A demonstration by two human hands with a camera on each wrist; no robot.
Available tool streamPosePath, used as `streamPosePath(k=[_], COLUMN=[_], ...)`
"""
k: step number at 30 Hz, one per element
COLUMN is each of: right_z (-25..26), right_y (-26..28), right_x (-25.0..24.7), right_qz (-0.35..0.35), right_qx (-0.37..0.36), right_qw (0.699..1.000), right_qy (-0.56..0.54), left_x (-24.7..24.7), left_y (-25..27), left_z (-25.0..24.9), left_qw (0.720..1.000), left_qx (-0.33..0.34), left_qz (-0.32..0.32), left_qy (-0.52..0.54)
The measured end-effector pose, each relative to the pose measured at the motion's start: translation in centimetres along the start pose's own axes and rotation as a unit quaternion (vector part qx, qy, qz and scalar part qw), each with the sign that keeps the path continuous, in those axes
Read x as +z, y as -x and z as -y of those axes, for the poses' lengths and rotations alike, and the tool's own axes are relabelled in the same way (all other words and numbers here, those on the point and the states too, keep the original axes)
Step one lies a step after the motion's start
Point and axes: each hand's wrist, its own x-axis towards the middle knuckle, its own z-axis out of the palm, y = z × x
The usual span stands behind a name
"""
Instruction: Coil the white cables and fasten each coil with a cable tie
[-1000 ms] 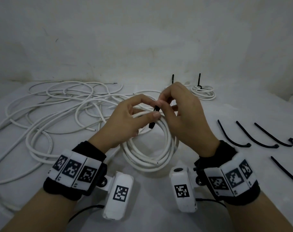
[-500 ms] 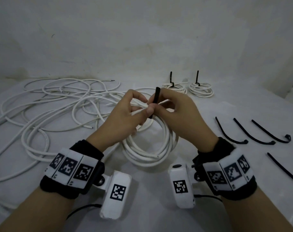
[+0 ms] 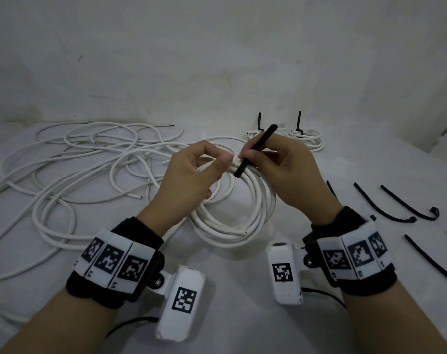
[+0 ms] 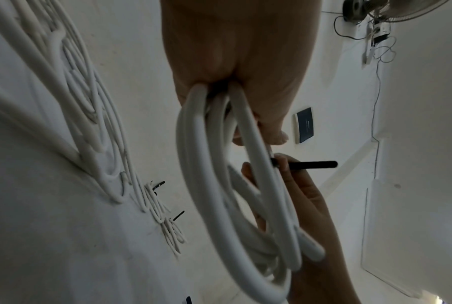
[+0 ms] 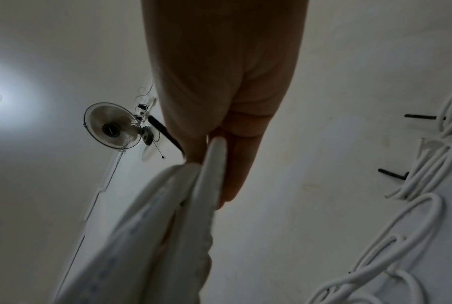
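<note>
A white cable coil (image 3: 245,213) hangs tilted above the table, held up at its far side. My left hand (image 3: 191,175) grips that side of the coil (image 4: 214,164), fingers curled round the strands. My right hand (image 3: 281,162) pinches a black cable tie (image 3: 255,152) whose free end sticks up and away past the fingers. The tie (image 4: 308,165) passes round the coil strands beside my left thumb. In the right wrist view the coil (image 5: 188,205) lies against my fingers and the tie (image 5: 165,131) shows behind them.
Loose white cables (image 3: 76,169) sprawl over the left of the table. Two small tied coils (image 3: 306,137) sit at the back by the wall. Several spare black cable ties (image 3: 396,203) lie at the right. A wall fan (image 5: 113,126) hangs overhead.
The tie's free end has been drawn up through and now stands longer above my right fingers. Both hands and the coil have stayed at about the same place.
</note>
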Motion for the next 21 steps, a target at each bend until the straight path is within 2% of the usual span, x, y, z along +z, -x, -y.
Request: streamPosePath(k=[8,14,21], right_z=[-0.01,-0.08,-0.11], right_y=[-0.05,0.05,-0.02], right_x=[-0.17,0.45,-0.42], right_qz=[-0.033,-0.072,-0.036], right_qx=[-0.082,0.036,0.081], right_qw=[0.996,0.996,0.996], right_qy=[0.018,-0.037,-0.033], left_x=[0.4,0.62,0.7], left_y=[0.1,0.14,0.21], left_z=[0.11,0.53,0.53], left_qw=[0.999,1.0,0.999], left_qx=[0.016,0.006,-0.034], left_qz=[-0.036,-0.029,0.011], left_qy=[0.006,-0.01,-0.017])
